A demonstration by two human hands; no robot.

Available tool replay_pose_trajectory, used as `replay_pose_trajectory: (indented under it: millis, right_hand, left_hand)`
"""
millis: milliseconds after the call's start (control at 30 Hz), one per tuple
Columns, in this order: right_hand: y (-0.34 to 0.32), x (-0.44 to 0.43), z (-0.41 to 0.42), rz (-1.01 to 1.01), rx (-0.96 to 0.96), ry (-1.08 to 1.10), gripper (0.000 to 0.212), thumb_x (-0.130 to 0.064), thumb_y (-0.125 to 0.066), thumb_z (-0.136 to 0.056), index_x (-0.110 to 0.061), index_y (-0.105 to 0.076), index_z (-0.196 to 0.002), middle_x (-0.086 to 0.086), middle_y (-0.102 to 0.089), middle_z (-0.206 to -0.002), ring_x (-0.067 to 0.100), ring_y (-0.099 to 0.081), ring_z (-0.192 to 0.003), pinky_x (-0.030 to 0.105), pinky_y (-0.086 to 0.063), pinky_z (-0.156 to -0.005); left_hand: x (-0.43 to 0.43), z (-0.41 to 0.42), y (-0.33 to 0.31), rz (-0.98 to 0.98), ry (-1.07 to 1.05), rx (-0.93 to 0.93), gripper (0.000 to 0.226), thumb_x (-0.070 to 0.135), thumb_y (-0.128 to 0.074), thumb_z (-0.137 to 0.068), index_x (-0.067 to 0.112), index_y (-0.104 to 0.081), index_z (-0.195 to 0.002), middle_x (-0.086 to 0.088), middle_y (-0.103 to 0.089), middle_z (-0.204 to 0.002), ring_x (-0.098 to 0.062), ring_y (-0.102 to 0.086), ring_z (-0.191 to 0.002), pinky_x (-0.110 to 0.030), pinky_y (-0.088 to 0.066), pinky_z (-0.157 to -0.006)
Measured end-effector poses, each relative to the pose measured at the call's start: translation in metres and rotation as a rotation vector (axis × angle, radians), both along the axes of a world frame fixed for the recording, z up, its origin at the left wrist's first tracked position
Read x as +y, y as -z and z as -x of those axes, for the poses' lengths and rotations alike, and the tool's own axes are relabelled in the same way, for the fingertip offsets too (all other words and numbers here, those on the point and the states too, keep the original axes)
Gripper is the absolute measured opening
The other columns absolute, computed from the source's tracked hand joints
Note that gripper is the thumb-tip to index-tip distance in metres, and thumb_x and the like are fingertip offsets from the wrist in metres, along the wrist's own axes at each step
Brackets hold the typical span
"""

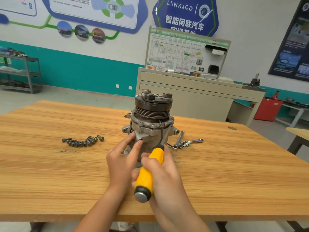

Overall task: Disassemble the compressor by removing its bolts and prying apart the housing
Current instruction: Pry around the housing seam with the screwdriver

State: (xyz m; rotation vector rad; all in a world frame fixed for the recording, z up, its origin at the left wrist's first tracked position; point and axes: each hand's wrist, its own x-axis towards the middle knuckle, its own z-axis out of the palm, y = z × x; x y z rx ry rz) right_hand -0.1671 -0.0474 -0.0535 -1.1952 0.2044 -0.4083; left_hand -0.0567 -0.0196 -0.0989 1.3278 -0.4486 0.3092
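Observation:
A grey metal compressor [151, 121] stands upright on the wooden table [50, 164], its black pulley on top. My left hand [123, 158] rests against the near side of the housing, fingertips touching it by a round port. My right hand [163, 173] grips a yellow-handled screwdriver [148, 173]. Its shaft slants up to the right side of the housing, with the tip at the seam under the front flange. Several dark bolts [82, 141] lie in a loose pile on the table to the left of the compressor.
A chrome wrench and socket pieces [185, 141] lie on the table just right of the compressor. Behind the table stand a beige cabinet with a wiring display board [185, 54], a grey shelf rack [25, 72] at far left and a red bin [267, 109] at right.

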Motion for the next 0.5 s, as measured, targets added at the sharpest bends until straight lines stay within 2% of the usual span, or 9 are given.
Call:
replay_pose_trajectory:
  millis: [33, 67, 100, 167, 233, 300, 367, 400, 500]
  right_hand:
    - [-0.002, -0.005, 0.007, -0.033, -0.031, -0.016, 0.05, -0.013, -0.062, -0.079, -0.037, -0.051, -0.121, -0.005, -0.069, -0.101, 0.021, -0.063, -0.076, 0.033, -0.054, -0.062]
    - [-0.007, -0.011, 0.017, -0.075, -0.038, -0.006, 0.045, 0.001, -0.058, -0.078, -0.033, -0.059, -0.109, 0.0, -0.07, -0.082, 0.021, -0.059, -0.055, 0.028, -0.048, -0.045]
    - [-0.009, -0.017, 0.029, -0.085, -0.036, 0.005, 0.05, 0.01, -0.055, -0.074, -0.029, -0.061, -0.105, 0.006, -0.068, -0.075, 0.022, -0.052, -0.043, 0.025, -0.042, -0.038]
    - [-0.007, -0.027, 0.051, -0.1, -0.029, 0.023, 0.069, 0.012, -0.056, -0.056, -0.022, -0.057, -0.116, 0.015, -0.066, -0.075, 0.025, -0.046, -0.036, 0.025, -0.038, -0.034]
    - [-0.004, -0.031, 0.065, -0.108, 0.003, 0.037, 0.079, 0.013, -0.053, -0.055, -0.023, -0.051, -0.125, 0.019, -0.066, -0.076, 0.028, -0.044, -0.033, 0.026, -0.038, -0.032]
    - [-0.001, -0.034, 0.073, -0.087, 0.04, 0.061, 0.073, 0.017, -0.05, -0.066, -0.022, -0.048, -0.129, 0.018, -0.066, -0.074, 0.028, -0.042, -0.031, 0.025, -0.037, -0.031]
    - [0.0, -0.039, 0.074, -0.085, 0.065, 0.05, 0.067, 0.005, -0.056, -0.062, -0.016, -0.052, -0.125, 0.018, -0.065, -0.071, 0.026, -0.041, -0.03, 0.024, -0.036, -0.03]
    - [0.0, -0.04, 0.072, -0.084, 0.075, 0.039, 0.065, -0.002, -0.057, -0.058, -0.014, -0.054, -0.122, 0.018, -0.065, -0.07, 0.026, -0.041, -0.03, 0.023, -0.036, -0.03]
    - [-0.001, -0.039, 0.069, -0.077, 0.081, -0.016, 0.065, -0.008, -0.059, -0.055, -0.012, -0.057, -0.119, 0.019, -0.065, -0.069, 0.025, -0.041, -0.03, 0.023, -0.036, -0.03]
  left_hand:
    - [0.001, -0.001, 0.0, -0.022, -0.004, -0.011, 0.033, 0.013, -0.07, -0.081, 0.028, -0.062, -0.11, 0.015, -0.063, -0.097, 0.004, -0.057, -0.087, 0.004, -0.038, -0.072]
    - [0.002, -0.002, 0.0, -0.047, -0.013, -0.03, 0.032, 0.014, -0.07, -0.082, 0.024, -0.063, -0.111, 0.013, -0.063, -0.098, 0.003, -0.057, -0.089, 0.002, -0.039, -0.074]
    - [0.003, -0.004, 0.001, -0.063, -0.029, -0.063, 0.031, 0.014, -0.07, -0.081, 0.021, -0.064, -0.111, 0.012, -0.064, -0.097, 0.004, -0.058, -0.089, 0.0, -0.04, -0.074]
    - [0.008, -0.016, 0.002, -0.086, -0.023, -0.107, 0.03, 0.01, -0.069, -0.082, 0.02, -0.064, -0.11, 0.015, -0.065, -0.094, 0.011, -0.059, -0.088, -0.001, -0.042, -0.073]
    - [0.021, -0.037, -0.002, -0.132, 0.091, -0.072, 0.028, 0.01, -0.068, -0.082, 0.025, -0.065, -0.106, 0.019, -0.065, -0.094, 0.015, -0.059, -0.088, -0.001, -0.044, -0.07]
    - [0.034, -0.059, -0.011, -0.228, 0.189, -0.041, 0.027, 0.013, -0.066, -0.084, 0.032, -0.064, -0.103, 0.025, -0.064, -0.092, 0.018, -0.059, -0.086, 0.001, -0.043, -0.066]
    - [0.038, -0.076, -0.016, -0.27, 0.21, -0.005, 0.025, 0.015, -0.062, -0.087, 0.033, -0.063, -0.105, 0.026, -0.063, -0.093, 0.019, -0.058, -0.084, 0.001, -0.042, -0.066]
    - [0.038, -0.082, -0.017, -0.259, 0.228, 0.036, 0.024, 0.017, -0.06, -0.089, 0.033, -0.063, -0.107, 0.023, -0.063, -0.096, 0.016, -0.058, -0.086, -0.002, -0.043, -0.07]
    - [0.035, -0.092, -0.017, -0.212, 0.371, 0.217, 0.023, 0.022, -0.054, -0.093, 0.034, -0.062, -0.11, 0.015, -0.065, -0.107, 0.004, -0.057, -0.101, -0.026, -0.043, -0.085]
